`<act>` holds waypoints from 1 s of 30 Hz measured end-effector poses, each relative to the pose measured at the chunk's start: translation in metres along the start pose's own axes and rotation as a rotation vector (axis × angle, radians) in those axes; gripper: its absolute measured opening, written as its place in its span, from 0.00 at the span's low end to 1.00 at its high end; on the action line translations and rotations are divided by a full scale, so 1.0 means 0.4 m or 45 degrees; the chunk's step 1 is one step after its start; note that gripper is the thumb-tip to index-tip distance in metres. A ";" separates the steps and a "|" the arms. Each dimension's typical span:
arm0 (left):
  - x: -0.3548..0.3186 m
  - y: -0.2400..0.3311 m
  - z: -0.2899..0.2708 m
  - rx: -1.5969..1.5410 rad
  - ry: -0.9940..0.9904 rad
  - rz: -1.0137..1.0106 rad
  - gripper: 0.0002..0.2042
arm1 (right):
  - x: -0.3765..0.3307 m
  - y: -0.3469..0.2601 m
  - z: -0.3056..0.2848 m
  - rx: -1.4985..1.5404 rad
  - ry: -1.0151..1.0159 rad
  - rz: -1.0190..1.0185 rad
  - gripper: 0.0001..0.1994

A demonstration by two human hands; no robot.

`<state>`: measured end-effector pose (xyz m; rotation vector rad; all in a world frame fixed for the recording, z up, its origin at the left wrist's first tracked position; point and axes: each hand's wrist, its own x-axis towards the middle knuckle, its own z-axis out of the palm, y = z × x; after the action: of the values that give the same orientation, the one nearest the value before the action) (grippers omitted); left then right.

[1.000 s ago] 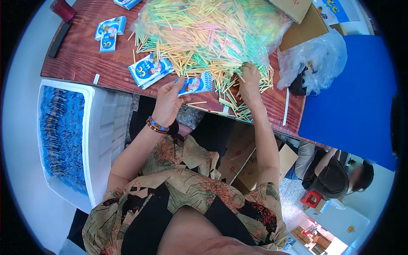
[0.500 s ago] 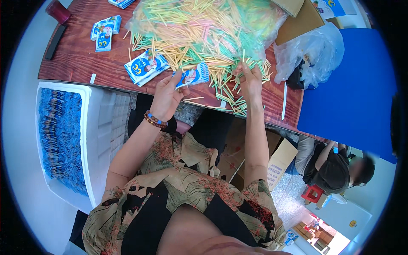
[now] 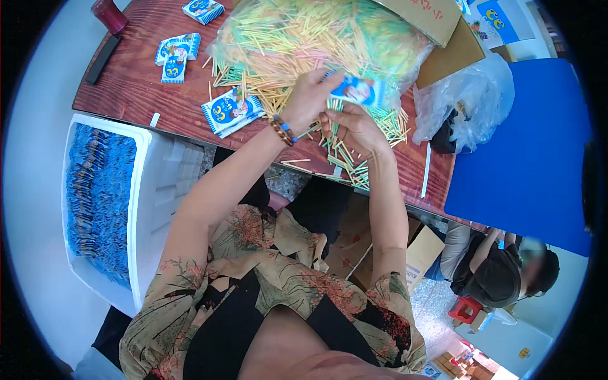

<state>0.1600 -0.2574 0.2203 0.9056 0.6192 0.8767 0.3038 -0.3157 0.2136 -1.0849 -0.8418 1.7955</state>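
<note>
My left hand (image 3: 308,100), with a beaded bracelet at its wrist, grips a small blue-and-white packet (image 3: 360,90) by its left end, above the stick pile. Just below the packet, my right hand (image 3: 356,130) has its thumb and fingers pinched on thin pale-green sticks, partly hidden by the fingers. A large heap of short pastel sticks (image 3: 278,31), yellow, green and pink, spreads over and out of a clear plastic bag (image 3: 415,54). Left of my hands, several matching packets (image 3: 231,114) lie stacked on the red-brown wooden table (image 3: 142,85).
A white foam box (image 3: 137,209) full of blue packets stands at the left. More packets (image 3: 179,57) lie farther back, near a black bar (image 3: 102,60) and a dark red jar (image 3: 110,16). Rightward are a cardboard box (image 3: 446,63), crumpled plastic (image 3: 478,95), a blue panel (image 3: 516,152) and a seated person (image 3: 497,269).
My left hand has carried the packet to the right and away from me. My right hand has moved left from the pile, so both hands now meet at the packet. The view has shifted slightly.
</note>
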 end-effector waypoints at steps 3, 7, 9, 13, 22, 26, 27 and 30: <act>-0.006 -0.015 -0.059 -0.360 0.035 0.094 0.19 | 0.013 0.005 0.055 0.251 0.046 -0.291 0.09; -0.064 -0.015 -0.063 -0.915 0.160 0.094 0.24 | 0.044 0.038 0.180 0.390 0.274 -0.749 0.09; -0.082 0.017 -0.043 -1.084 0.262 0.035 0.25 | 0.061 0.060 0.243 0.109 0.370 -0.970 0.10; -0.104 0.053 -0.037 -0.994 0.355 0.047 0.22 | 0.055 0.074 0.304 -0.124 0.447 -0.968 0.13; -0.154 0.076 -0.114 -0.414 0.442 0.438 0.18 | -0.004 -0.079 0.332 0.067 0.489 -1.363 0.11; -0.161 0.032 -0.127 -0.465 0.399 0.534 0.14 | 0.019 -0.100 0.367 -0.063 0.446 -1.465 0.08; -0.166 0.032 -0.117 -0.469 0.397 0.500 0.12 | 0.022 -0.095 0.376 -0.062 0.454 -1.431 0.08; -0.171 0.020 -0.096 -0.522 0.416 0.474 0.10 | 0.046 -0.065 0.366 -0.112 0.467 -1.528 0.08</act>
<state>0.0923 -0.2976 0.2151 0.5115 0.5263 1.4466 0.1738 -0.3051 0.2874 -0.6520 -1.0178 0.5459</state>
